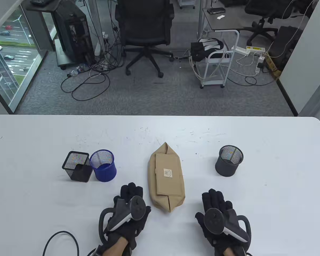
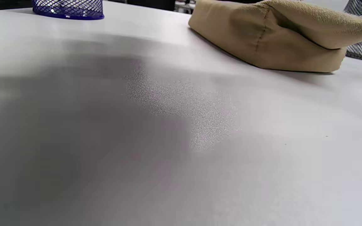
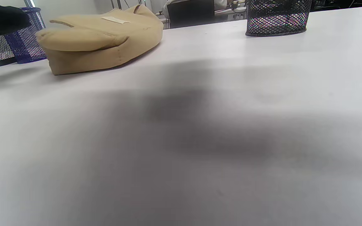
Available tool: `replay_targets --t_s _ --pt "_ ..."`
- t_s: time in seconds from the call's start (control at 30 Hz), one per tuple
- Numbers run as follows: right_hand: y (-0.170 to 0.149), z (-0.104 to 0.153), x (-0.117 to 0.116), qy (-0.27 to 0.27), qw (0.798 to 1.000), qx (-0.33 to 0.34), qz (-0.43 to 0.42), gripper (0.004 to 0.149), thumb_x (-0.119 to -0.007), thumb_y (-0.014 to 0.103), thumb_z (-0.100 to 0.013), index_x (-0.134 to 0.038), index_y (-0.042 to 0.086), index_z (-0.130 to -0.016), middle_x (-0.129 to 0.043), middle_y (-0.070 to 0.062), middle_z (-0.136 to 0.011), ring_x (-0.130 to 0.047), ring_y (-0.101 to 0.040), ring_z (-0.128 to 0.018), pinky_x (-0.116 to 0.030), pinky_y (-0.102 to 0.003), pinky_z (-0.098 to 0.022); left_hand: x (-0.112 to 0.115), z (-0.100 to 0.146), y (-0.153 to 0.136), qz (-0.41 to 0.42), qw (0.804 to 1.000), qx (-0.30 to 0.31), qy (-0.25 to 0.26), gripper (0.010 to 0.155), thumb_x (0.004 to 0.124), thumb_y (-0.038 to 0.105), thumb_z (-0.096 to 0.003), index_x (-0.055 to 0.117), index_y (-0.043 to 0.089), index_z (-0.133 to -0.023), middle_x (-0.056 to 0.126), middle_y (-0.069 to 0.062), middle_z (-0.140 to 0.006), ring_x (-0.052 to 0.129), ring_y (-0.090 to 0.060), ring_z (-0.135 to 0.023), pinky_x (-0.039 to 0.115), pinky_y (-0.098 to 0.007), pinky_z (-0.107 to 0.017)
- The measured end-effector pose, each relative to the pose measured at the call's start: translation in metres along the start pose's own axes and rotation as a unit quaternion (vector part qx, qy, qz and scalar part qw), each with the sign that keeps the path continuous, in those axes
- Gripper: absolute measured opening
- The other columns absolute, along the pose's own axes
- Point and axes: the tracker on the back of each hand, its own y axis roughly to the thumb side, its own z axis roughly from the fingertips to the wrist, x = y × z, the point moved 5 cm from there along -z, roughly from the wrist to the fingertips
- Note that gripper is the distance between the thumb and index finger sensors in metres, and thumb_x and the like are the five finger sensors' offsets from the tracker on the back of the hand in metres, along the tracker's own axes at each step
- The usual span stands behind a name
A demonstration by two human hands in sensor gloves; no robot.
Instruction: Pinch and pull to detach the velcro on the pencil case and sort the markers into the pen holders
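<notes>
A tan fabric pencil case [image 1: 166,177] [image 2: 275,34] [image 3: 105,37] lies closed in the middle of the white table [image 1: 269,213], its flap folded over the top. No markers show. Three mesh pen holders stand empty: a black square one [image 1: 77,166], a blue round one [image 1: 103,165] [image 2: 69,8] [image 3: 24,37] beside it, and a dark grey round one [image 1: 229,160] [image 3: 276,17] to the right. My left hand [image 1: 132,192] rests flat just left of the case's near end. My right hand [image 1: 216,198] rests flat to its right. Both hold nothing.
A black cable [image 1: 61,240] loops on the table at the front left. Beyond the far table edge are an office chair [image 1: 145,29], a white cart [image 1: 218,66] and floor cables.
</notes>
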Motion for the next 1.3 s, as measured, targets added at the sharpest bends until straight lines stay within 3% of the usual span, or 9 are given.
replay_targets --t_s 0.4,0.6,0.67,0.73,0.87,1.0,1.1,1.17,1.3 --pt "0.0 0.0 0.0 0.004 1.0 0.002 -0.001 0.075 -0.049 0.047 -0.053 -0.025 0.004 -0.111 -0.02 -0.026 -0.115 -0.023 -0.048 -0.102 -0.03 -0.065 -0.064 -0.002 0.001 0.0 0.0 1.0 -0.004 0.005 0.082 0.042 0.058 -0.0522 0.016 0.02 -0.12 0.007 -0.009 -0.126 0.01 -0.037 -0.112 0.026 -0.058 -0.078" --pt "-0.002 0.001 0.0 0.002 1.0 -0.002 -0.003 0.075 -0.049 0.047 -0.053 -0.025 0.004 -0.111 -0.021 -0.026 -0.115 -0.023 -0.049 -0.101 -0.03 -0.065 -0.063 -0.016 0.0 0.006 0.013 1.0 -0.017 0.01 0.082 0.041 0.058 -0.0532 0.017 0.019 -0.121 0.01 -0.011 -0.128 0.014 -0.039 -0.114 0.029 -0.058 -0.08" --pt "-0.002 0.0 0.0 0.003 1.0 -0.002 -0.005 0.075 -0.049 0.047 -0.053 -0.025 0.004 -0.111 -0.02 -0.026 -0.115 -0.023 -0.049 -0.101 -0.03 -0.065 -0.064 -0.024 -0.009 0.008 0.062 0.998 -0.026 0.009 0.084 0.041 0.061 -0.0528 0.018 0.019 -0.122 0.013 -0.012 -0.129 0.018 -0.041 -0.116 0.031 -0.058 -0.081" --pt "-0.002 0.0 0.001 0.002 1.0 -0.002 -0.004 0.075 -0.049 0.047 -0.053 -0.025 0.004 -0.111 -0.021 -0.026 -0.115 -0.023 -0.049 -0.101 -0.03 -0.065 -0.064 -0.036 -0.022 0.01 0.106 0.993 -0.05 0.023 0.088 0.043 0.066 -0.0516 0.021 0.018 -0.122 0.022 -0.015 -0.13 0.037 -0.046 -0.117 0.044 -0.06 -0.081" --pt "-0.003 0.0 0.001 0.004 1.0 -0.003 -0.007 0.075 -0.049 0.047 -0.053 -0.025 0.004 -0.111 -0.021 -0.026 -0.115 -0.023 -0.049 -0.101 -0.03 -0.065 -0.064 -0.04 -0.057 0.016 0.144 0.983 -0.111 0.001 0.104 0.056 0.079 -0.0479 0.027 0.011 -0.122 0.036 -0.022 -0.129 0.058 -0.05 -0.111 0.062 -0.061 -0.074" --pt "-0.004 -0.001 -0.001 0.01 1.0 -0.004 -0.008 0.075 -0.049 0.047 -0.053 -0.025 0.004 -0.111 -0.021 -0.026 -0.115 -0.023 -0.049 -0.101 -0.03 -0.065 -0.064 -0.029 -0.092 0.023 0.155 0.971 -0.174 -0.051 0.112 0.069 0.079 -0.0445 0.033 0.006 -0.12 0.038 -0.028 -0.127 0.045 -0.058 -0.111 0.06 -0.063 -0.074" --pt "-0.004 -0.001 -0.002 0.014 1.0 -0.004 -0.005 0.075 -0.049 0.047 -0.053 -0.026 0.004 -0.111 -0.021 -0.026 -0.115 -0.023 -0.049 -0.101 -0.03 -0.065 -0.064 -0.02 -0.113 0.025 0.111 0.966 -0.215 -0.096 0.119 0.08 0.077 -0.0382 0.036 0.002 -0.119 0.033 -0.033 -0.125 0.027 -0.062 -0.109 0.049 -0.068 -0.076" --pt "-0.004 -0.001 -0.003 0.015 1.0 -0.004 -0.006 0.075 -0.049 0.046 -0.053 -0.026 0.004 -0.111 -0.022 -0.026 -0.115 -0.024 -0.049 -0.101 -0.03 -0.066 -0.063 -0.014 -0.12 0.026 0.152 0.954 -0.222 -0.133 0.119 0.082 0.073 -0.0369 0.035 0.001 -0.119 0.027 -0.035 -0.124 0.022 -0.064 -0.107 0.046 -0.07 -0.076" --pt "-0.004 -0.002 -0.004 0.021 1.0 -0.003 -0.009 0.075 -0.049 0.046 -0.053 -0.025 0.004 -0.111 -0.021 -0.026 -0.115 -0.023 -0.049 -0.101 -0.03 -0.065 -0.064 -0.019 -0.12 0.026 0.219 0.935 -0.263 -0.092 0.106 0.096 0.056 -0.0365 0.049 0.003 -0.115 0.028 -0.034 -0.124 0.027 -0.067 -0.107 0.049 -0.072 -0.074"
